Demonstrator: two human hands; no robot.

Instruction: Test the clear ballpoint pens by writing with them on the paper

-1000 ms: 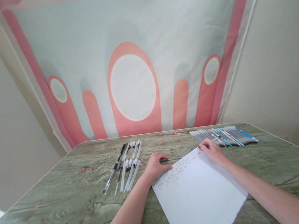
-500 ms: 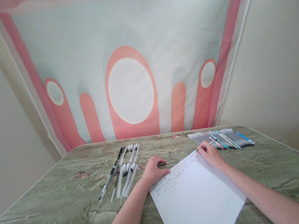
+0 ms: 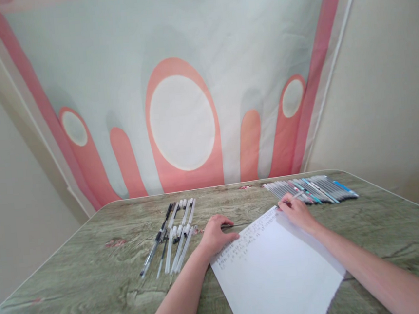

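A white sheet of paper (image 3: 278, 273) lies at a slant on the table, with rows of small dark handwriting along its upper left edge. My left hand (image 3: 218, 235) rests on the sheet's left corner, thumb and fingers apart, holding nothing. At the top corner of the paper, my right hand (image 3: 297, 210) is closed around a pen (image 3: 299, 194) whose shaft leans up to the right. The pen's tip is close to the paper's upper edge; whether it touches is too small to tell.
Left of the paper lie several clear and white pens (image 3: 182, 247) and a black pen (image 3: 164, 222). A row of many pens or refills (image 3: 322, 190) lies at the back right. The wood-patterned table (image 3: 77, 281) ends before a pink and grey wall hanging (image 3: 185, 178).
The view has tilted slightly, so table and wall sit a little higher. Both hands keep nearly the same places on the paper; the pen is still in my right hand.
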